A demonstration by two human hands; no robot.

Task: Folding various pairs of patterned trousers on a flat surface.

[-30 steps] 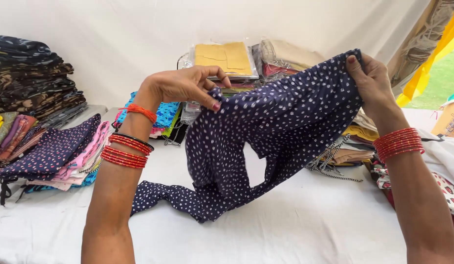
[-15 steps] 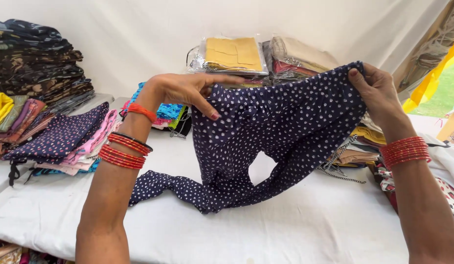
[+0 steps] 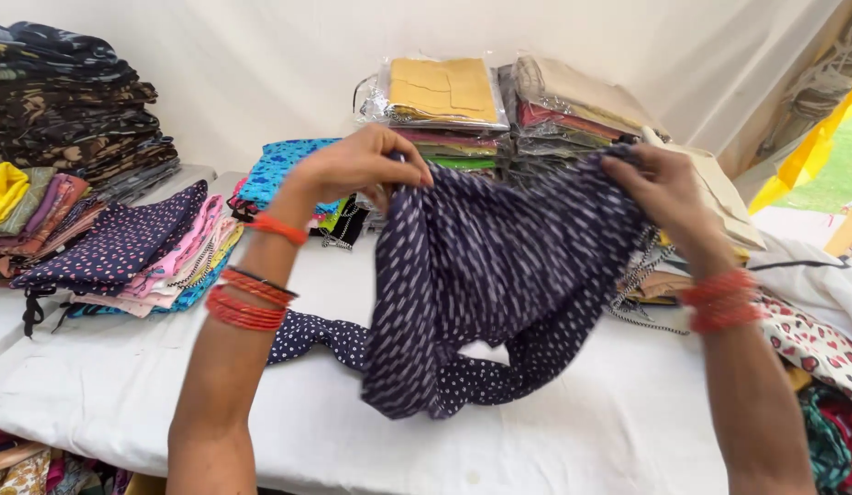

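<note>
Navy-blue cotton garment with small white dots [image 3: 499, 275] hangs between our two hands above the middle of the table, its upper edge gathered at chest height and its lower end trailing onto the white cloth-covered table [image 3: 307, 431]. Our left hand [image 3: 357, 165] is closed on the top left corner, thumb and fingers pinched around a fold of the fabric. Our right hand [image 3: 660, 188] is likewise closed on the top right edge, fingers curled over the cloth. Both wrists carry red bangles.

We judge the handling as partway: the piece is lifted and held by its top edge with the hands fairly near each other, so the body sags in loose folds, and the lower part, a strip or leg lying to the left on the table, is neither straightened nor laid flat. Nothing about it looks folded or stacked yet.

Around it the table is crowded. To the left lies a fanned pile of folded printed fabrics in navy, pink and blue [image 3: 132, 252], and behind that a tall stack of dark patterned cloth [image 3: 68, 110]. At the back stand clear-wrapped packets of folded garments, mustard on top [image 3: 444, 92], with a turquoise folded piece [image 3: 275, 174] beside them. More printed textiles [image 3: 811, 339] spill along the right edge. A pale fabric wall [image 3: 261, 64] closes the space behind, like a tent or stall.
</note>
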